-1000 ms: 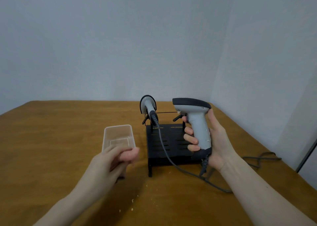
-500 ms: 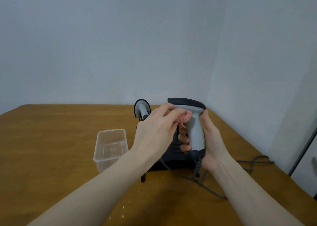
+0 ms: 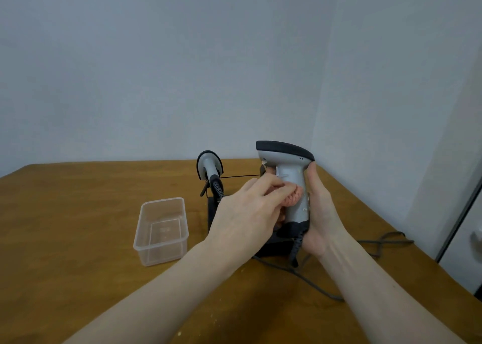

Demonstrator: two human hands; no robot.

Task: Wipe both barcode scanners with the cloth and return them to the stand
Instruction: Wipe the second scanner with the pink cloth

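right hand [image 3: 319, 213] wrapped round upright grey scanner [image 3: 290, 184], held above black stand [image 3: 273, 244]. left hand [image 3: 247, 213] fingers pinched on pink cloth [image 3: 293, 197], pressed to handle. second scanner [image 3: 210, 167] on stand.

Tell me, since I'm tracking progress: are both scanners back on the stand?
No, one scanner is in the right hand, off the stand.

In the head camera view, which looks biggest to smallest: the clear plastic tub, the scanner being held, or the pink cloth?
1. Held scanner, though nearness to the camera may flatter it.
2. Clear plastic tub, close behind.
3. Pink cloth, mostly hidden.
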